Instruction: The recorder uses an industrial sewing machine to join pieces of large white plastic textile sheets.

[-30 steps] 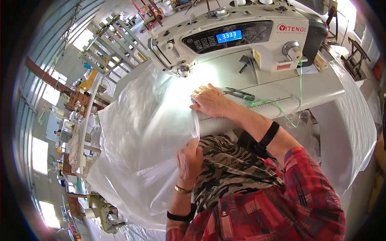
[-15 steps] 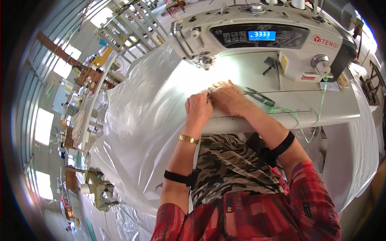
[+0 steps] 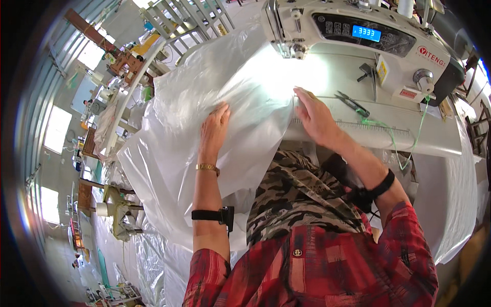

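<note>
A wide sheet of translucent white plastic film (image 3: 174, 169) drapes over the left part of the sewing table and hangs off its front edge. My left hand (image 3: 215, 128) lies on the film with its fingers stretched out. Close to the film's right edge, my right hand (image 3: 318, 118) has its fingers extended, pointing at the brightly lit spot below the needle area (image 3: 297, 51) of a white sewing machine (image 3: 327, 10). Glare hides how its fingertips meet the film. Thread snips (image 3: 353, 104) lie to the right of that hand.
A ruler scale (image 3: 368, 128) runs along the table's front edge, with green thread (image 3: 391, 135) trailing over it. A small black tool (image 3: 364, 72) rests beside the machine's base. A grey metal rack (image 3: 199, 23) stands behind; another sewing machine (image 3: 115, 210) is at left.
My hands were together at the film near the front of the table; now they are apart. The left has moved left across the film, the right slightly right. The view has shifted.
</note>
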The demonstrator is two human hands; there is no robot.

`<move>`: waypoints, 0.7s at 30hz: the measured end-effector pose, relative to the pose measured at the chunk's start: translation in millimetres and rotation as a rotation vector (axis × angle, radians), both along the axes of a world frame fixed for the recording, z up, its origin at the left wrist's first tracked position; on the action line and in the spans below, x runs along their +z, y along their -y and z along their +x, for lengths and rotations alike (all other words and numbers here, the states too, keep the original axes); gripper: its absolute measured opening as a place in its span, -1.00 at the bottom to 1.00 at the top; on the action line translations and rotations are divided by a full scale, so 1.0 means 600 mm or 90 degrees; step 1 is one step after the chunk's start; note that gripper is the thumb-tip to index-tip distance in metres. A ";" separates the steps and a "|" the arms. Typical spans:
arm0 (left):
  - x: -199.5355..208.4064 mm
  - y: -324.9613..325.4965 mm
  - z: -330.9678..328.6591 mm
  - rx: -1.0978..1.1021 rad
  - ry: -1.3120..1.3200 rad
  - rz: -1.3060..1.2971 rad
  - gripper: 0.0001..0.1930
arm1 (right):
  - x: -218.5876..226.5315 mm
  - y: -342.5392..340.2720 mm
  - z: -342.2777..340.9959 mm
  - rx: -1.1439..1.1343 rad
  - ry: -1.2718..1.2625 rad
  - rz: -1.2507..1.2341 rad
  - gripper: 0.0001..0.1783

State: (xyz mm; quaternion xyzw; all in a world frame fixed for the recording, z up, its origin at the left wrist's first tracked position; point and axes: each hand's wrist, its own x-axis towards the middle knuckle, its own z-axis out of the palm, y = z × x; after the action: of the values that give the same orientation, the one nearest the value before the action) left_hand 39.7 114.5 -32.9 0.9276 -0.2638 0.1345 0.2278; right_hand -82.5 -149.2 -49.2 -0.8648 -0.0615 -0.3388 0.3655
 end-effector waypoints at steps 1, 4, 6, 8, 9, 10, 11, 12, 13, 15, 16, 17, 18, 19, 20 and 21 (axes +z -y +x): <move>-0.006 -0.003 0.003 0.001 -0.016 0.018 -0.61 | -0.009 -0.018 -0.036 0.022 -0.029 0.066 -0.67; -0.008 -0.006 0.010 0.001 -0.037 -0.001 -0.60 | -0.051 -0.076 -0.118 0.077 -0.066 0.203 -0.83; -0.003 -0.004 0.013 0.015 -0.088 0.017 -0.60 | -0.094 -0.119 -0.120 0.070 -0.188 0.294 -0.79; 0.001 -0.004 0.013 0.011 -0.078 0.003 -0.60 | -0.141 -0.156 -0.092 0.085 -0.267 0.386 -0.75; 0.002 -0.004 0.012 0.009 -0.067 0.004 -0.60 | -0.163 -0.176 -0.072 0.161 -0.302 0.499 -0.73; 0.002 -0.005 0.011 0.017 -0.082 -0.002 -0.61 | -0.183 -0.190 -0.057 0.242 -0.337 0.609 -0.70; 0.000 -0.007 0.009 0.033 -0.100 -0.013 -0.62 | -0.200 -0.194 -0.046 0.245 -0.335 0.610 -0.70; -0.001 -0.009 0.008 0.029 -0.096 -0.010 -0.62 | -0.210 -0.200 -0.038 0.249 -0.418 0.624 -0.70; -0.003 -0.011 0.008 0.010 -0.082 -0.036 -0.63 | -0.213 -0.203 -0.036 0.202 -0.534 0.629 -0.69; -0.001 -0.018 0.008 -0.005 -0.065 -0.062 -0.63 | -0.198 -0.199 -0.064 0.310 -0.499 0.678 -0.69; 0.002 -0.022 0.010 -0.007 -0.080 -0.066 -0.63 | -0.180 -0.198 -0.079 0.322 -0.541 0.719 -0.69; 0.005 -0.026 0.010 -0.013 -0.105 -0.067 -0.63 | -0.159 -0.182 -0.105 0.427 -0.531 0.572 -0.68; 0.009 -0.031 0.010 -0.005 -0.097 -0.071 -0.63 | -0.135 -0.161 -0.141 0.505 -0.539 0.424 -0.68; 0.016 -0.038 0.011 0.011 -0.168 -0.104 -0.61 | -0.111 -0.157 -0.175 0.526 -0.521 0.471 -0.68; 0.021 -0.043 0.011 0.014 -0.229 -0.152 -0.60 | -0.088 -0.155 -0.206 0.566 -0.479 0.520 -0.68; 0.024 -0.044 0.011 0.030 -0.237 -0.141 -0.60 | -0.068 -0.144 -0.225 0.568 -0.480 0.517 -0.68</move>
State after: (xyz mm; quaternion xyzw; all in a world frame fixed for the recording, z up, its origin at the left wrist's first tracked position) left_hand 46.1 141.2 -18.5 0.9118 -0.1790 -0.0058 0.3696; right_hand -217.4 -63.0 -90.3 -0.6110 -0.1482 0.1695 0.7590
